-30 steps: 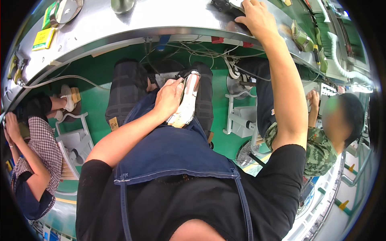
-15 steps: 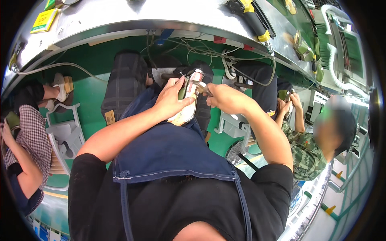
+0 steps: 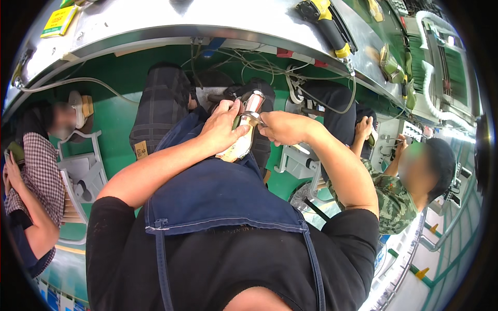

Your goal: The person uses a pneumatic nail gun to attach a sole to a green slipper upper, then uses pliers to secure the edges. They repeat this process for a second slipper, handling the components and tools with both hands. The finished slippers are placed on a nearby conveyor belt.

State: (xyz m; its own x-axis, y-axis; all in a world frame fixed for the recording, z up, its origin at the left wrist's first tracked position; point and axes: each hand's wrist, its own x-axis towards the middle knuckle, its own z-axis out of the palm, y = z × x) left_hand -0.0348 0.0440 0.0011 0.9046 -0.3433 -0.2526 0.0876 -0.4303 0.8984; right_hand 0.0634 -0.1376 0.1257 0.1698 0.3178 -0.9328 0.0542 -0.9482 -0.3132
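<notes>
Head view, left hand (image 3: 224, 129): curled tight around a cream-coloured workpiece (image 3: 239, 145), gripping it over the lap, just below the table edge.
Head view, right hand (image 3: 282, 128): fingers closed on a small metal tool (image 3: 252, 118), its tip touching the top of the workpiece.
Workpiece: held between both hands, above the blue apron (image 3: 218, 192), a shiny cylindrical part (image 3: 253, 101) at its upper end.
Table (image 3: 171, 23): curved metal, above the hands; a yellow-and-black power tool (image 3: 328, 23) lies on it, well apart.
Neighbours: a person in camouflage (image 3: 397, 199) on the right, one in a checked shirt (image 3: 39, 171) on the left.
</notes>
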